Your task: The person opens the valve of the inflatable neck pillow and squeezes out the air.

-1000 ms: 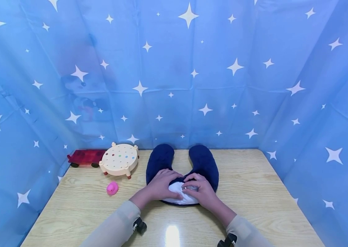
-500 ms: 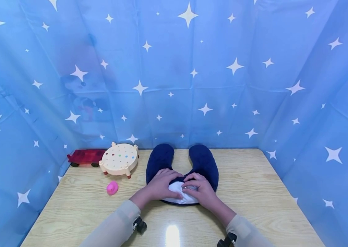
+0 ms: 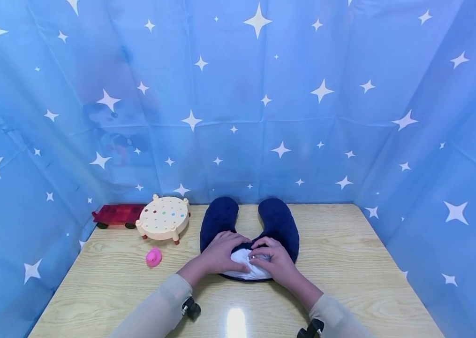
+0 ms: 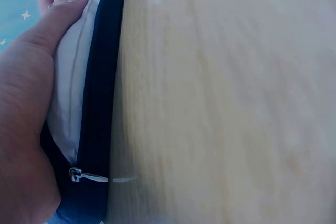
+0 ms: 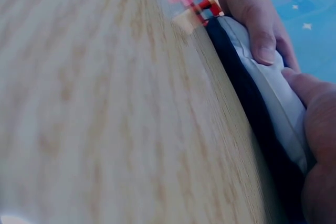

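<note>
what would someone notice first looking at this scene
Most striking is the navy U-shaped neck pillow at the table's middle, its white inner cushion showing through the opened cover. The left hand and right hand both press on that white part. To the left sit a pink toy duck and a cream dotted toy.

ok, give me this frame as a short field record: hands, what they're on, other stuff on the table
left hand: rests on the navy U-shaped neck pillow, thumb pressing its white inner filling
right hand: on the same white filling, fingers curled into it
pillow cover: open at the near edge, white filling showing; silver zipper pull at one end of the opening
pillow position: flat on the light wooden table, arms pointing away from the person
left of pillow: cream round pegboard toy, pink rubber duck, red toy wagon
</note>
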{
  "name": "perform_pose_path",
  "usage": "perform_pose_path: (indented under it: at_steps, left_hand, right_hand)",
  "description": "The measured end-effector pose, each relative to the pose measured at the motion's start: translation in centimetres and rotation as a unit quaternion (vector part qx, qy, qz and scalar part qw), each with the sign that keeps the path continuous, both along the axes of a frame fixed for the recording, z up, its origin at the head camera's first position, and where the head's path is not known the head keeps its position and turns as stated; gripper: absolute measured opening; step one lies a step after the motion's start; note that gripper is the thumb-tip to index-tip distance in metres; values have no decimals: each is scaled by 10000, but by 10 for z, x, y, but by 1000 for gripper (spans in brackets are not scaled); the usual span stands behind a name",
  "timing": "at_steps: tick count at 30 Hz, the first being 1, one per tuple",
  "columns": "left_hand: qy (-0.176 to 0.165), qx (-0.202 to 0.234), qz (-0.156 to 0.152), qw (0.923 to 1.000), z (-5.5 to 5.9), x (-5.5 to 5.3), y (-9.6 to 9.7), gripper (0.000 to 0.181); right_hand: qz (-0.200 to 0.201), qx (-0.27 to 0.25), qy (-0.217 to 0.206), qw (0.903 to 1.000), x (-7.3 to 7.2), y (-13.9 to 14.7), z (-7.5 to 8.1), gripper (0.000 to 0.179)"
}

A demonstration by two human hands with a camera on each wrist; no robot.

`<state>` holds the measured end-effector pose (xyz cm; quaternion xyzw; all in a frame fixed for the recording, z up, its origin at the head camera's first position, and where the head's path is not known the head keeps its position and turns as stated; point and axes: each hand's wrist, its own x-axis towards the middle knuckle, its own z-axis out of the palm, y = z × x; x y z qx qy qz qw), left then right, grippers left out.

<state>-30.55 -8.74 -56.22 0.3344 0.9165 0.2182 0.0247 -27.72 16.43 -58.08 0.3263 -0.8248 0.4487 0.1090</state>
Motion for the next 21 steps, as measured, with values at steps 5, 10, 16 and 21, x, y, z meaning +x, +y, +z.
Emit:
perform_pose_path:
  at_steps: [5,10,16,21]
  left_hand:
    - [4,-10,-2,10000,-1,-1,0,82]
    - [11,-15,-10,10000,-2,-2,0,82]
    - [-33,-24,-9,10000,-2,-1,0,82]
    - [-21,-14,-10,10000,-2,-1,0,83]
  right_hand:
    - [-15,24,6,10000,0,0,-1,12]
    - [-12,32,-40,10000,0,0,0,13]
    - [-4,41,-34,10000,0,0,0,12]
    - [-9,50,-7,10000,0,0,-1,12]
